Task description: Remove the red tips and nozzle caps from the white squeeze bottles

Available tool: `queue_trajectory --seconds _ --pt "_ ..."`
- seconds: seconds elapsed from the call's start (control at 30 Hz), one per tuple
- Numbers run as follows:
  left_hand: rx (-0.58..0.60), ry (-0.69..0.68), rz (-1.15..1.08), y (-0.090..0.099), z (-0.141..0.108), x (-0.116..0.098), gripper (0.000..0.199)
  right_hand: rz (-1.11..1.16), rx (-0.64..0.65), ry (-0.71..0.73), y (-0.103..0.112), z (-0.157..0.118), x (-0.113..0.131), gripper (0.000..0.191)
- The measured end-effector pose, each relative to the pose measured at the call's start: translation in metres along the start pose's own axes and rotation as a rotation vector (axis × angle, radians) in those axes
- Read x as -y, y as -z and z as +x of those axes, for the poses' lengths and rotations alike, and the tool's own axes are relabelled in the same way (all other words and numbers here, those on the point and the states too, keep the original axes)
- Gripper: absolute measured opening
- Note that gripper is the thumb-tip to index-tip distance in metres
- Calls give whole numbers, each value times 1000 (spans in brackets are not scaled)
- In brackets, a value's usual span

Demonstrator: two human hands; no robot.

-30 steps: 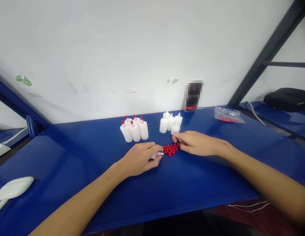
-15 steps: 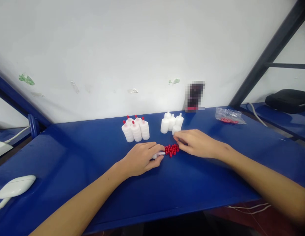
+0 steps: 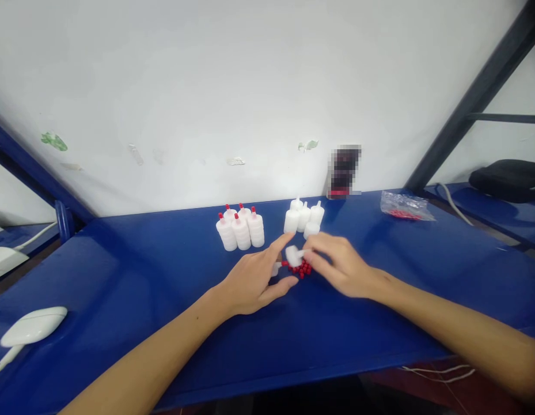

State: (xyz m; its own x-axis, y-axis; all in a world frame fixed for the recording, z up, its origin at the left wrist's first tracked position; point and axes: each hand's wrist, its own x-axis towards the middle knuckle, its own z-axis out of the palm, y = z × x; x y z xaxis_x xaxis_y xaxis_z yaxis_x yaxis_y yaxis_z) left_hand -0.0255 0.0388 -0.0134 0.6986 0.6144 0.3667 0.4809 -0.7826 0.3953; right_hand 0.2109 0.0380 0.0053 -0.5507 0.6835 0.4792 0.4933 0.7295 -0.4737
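My left hand rests low over the table with thumb and forefinger spread apart. Tucked against its palm is a white squeeze bottle, mostly hidden, with red at the tip of its nozzle. My right hand pinches a second small white bottle by its nozzle, blurred by motion, its body pointing to my left hand. Under and beside it lies a pile of loose red caps. Several white bottles with bare nozzles stand just behind my right hand. Left of them stand several red-capped bottles.
A clear plastic bag with red pieces lies at the back right of the blue table. A dark pixelated item leans on the wall. A white rounded device is at the left; a black case lies far right.
My right hand has moved left and now holds a bottle over the red caps. My left thumb and forefinger have spread, and red now shows at the nozzle tip of its bottle.
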Motion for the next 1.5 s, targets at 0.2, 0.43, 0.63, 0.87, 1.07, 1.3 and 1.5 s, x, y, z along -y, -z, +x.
queue_trajectory --seconds 0.2,0.43,0.63,0.87,1.07,1.3,1.5 --pt "42 10 3 6 -1 -1 24 -292 -244 -271 27 9 -42 24" --pt "-24 -83 -10 7 1 -9 25 -298 -205 -397 24 12 -47 26" --pt "3 -125 113 2 1 -6 26 -301 -194 -427 21 13 -52 29" --pt "-136 -184 152 -1 0 -2 22 11 -134 -288 23 8 -29 26" --pt "-202 -250 86 -4 0 0 23 525 293 -128 16 0 17 27" --pt "-240 -315 42 -6 2 -5 26 434 253 48 -2 -6 14 38" --pt "-255 -296 -14 -8 1 1 21 69 208 -63 -7 -7 16 35"
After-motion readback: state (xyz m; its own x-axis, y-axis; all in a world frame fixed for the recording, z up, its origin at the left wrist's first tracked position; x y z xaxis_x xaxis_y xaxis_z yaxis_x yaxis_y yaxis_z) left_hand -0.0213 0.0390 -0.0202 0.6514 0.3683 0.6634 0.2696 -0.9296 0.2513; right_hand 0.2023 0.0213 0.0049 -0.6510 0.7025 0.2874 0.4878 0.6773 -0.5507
